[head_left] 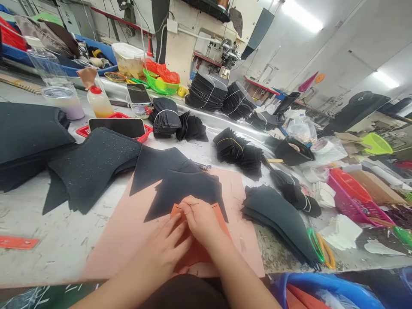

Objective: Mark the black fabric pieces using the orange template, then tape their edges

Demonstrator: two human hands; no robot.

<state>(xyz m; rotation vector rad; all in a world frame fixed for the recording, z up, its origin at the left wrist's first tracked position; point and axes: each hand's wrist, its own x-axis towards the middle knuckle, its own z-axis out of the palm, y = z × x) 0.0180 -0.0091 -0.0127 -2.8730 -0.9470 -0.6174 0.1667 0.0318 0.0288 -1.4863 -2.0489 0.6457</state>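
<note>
An orange template (222, 218) with dark slots near its upper edge lies over dark sheet pieces (189, 184) on a pink mat (122, 240). My left hand (169, 238) rests on the template, its fingers stretched out and pressing down near the upper left corner. In a closed pinch, my right hand (201, 219) holds a thin stick-like tool (194, 204), of which only a short end shows; its kind is unclear. The right fingertips are at the template's top edge, close to my left fingers. Both hands cover much of the template.
Stacks of dark cut pieces lie left (96, 163) and right (277, 219). Scissors (322, 249) stick out under the right stack. Behind are a phone (117, 127) on a red basket (146, 134), a glue bottle (98, 103) and tied bundles (230, 143). A blue tub (325, 285) sits below the front edge.
</note>
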